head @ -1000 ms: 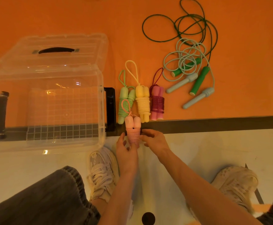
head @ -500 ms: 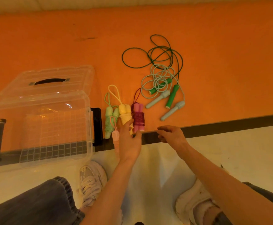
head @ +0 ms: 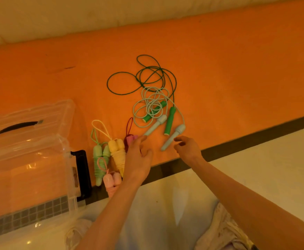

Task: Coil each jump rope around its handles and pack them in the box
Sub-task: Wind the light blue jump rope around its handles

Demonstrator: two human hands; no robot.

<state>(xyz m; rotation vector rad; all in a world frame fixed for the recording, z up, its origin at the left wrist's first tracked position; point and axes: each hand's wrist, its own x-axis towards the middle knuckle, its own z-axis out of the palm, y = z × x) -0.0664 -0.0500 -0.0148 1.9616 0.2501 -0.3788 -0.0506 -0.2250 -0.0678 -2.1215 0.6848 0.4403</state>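
Several coiled jump ropes lie side by side on the orange mat: a green one [head: 99, 164], a yellow one [head: 118, 153], a maroon one [head: 130, 138] partly behind my left hand, and a pale pink one [head: 111, 181] lying nearest me. Two loose ropes sit tangled farther back: a dark green rope [head: 169, 120] and a pale blue rope [head: 172, 137]. My left hand [head: 138, 154] hovers with relaxed fingers near one pale blue handle [head: 153, 127], holding nothing. My right hand [head: 188, 147] reaches beside the other pale blue handle, fingers loosely bent, apart from it.
A clear plastic box [head: 28, 159] with black latches stands open at the left, its lid [head: 21, 121] tilted back. The mat's dark edge [head: 237, 139] runs diagonally before a pale floor. My shoes [head: 223, 230] show at the bottom.
My left hand let go of the pale pink coiled rope, which now lies beside the green one. Both hands moved forward toward the pale blue handles. The view tilted.
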